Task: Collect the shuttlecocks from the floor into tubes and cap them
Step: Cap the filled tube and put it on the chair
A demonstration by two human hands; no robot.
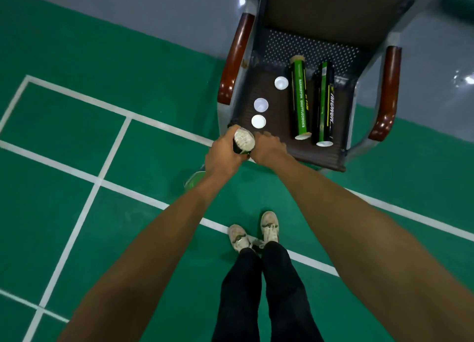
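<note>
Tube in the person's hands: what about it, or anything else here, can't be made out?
- Tube, head view: the left hand wraps its body; how many shuttlecocks it holds is hidden.
- Right hand: fingers curl out of sight beside the tube; holding anything, cannot tell.
- Green object on the floor: mostly under the left arm.
- Chair: back cut off by the top edge.

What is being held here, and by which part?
The left hand grips a shuttlecock tube around its body just below the top end. The right hand is beside it; its hold cannot be told.
</note>
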